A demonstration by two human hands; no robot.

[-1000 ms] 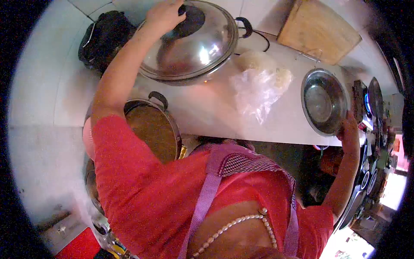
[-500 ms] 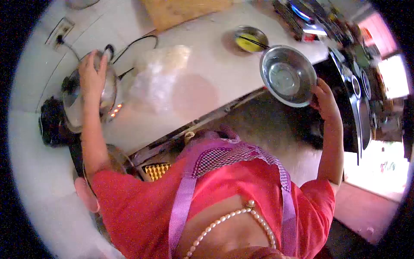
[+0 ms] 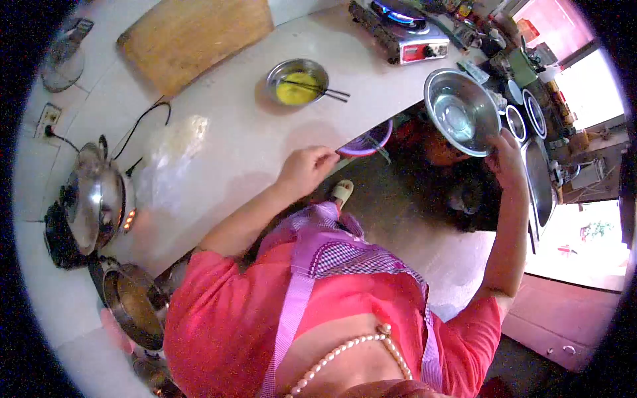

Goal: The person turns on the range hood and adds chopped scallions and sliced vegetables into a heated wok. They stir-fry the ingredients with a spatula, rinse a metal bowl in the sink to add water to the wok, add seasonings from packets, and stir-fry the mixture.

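My right hand (image 3: 507, 159) grips the rim of a metal bowl (image 3: 462, 113), held out past the counter's front edge. The bowl is tilted and seems to have some clear liquid in its bottom. My left hand (image 3: 308, 170) is over the counter's front edge, its fingers curled together with nothing visible in them. Nearest to it on the counter stands a smaller metal bowl (image 3: 271, 85) of yellow liquid, with dark chopsticks (image 3: 325, 91) resting across it. At the left is a lidded electric pot (image 3: 99, 199) with lit orange lights.
A portable gas stove (image 3: 415, 46) with a blue flame stands at the back. A wooden cutting board (image 3: 199, 36) leans by the wall, near a clear plastic bag (image 3: 176, 149). A sink (image 3: 539, 182) lies to the right, and a purple basin (image 3: 365, 142) sits below the counter.
My left hand has left the electric pot's lid and moved right to the counter's front edge, fingers now curled. My right hand still holds the metal bowl. The view has turned right.
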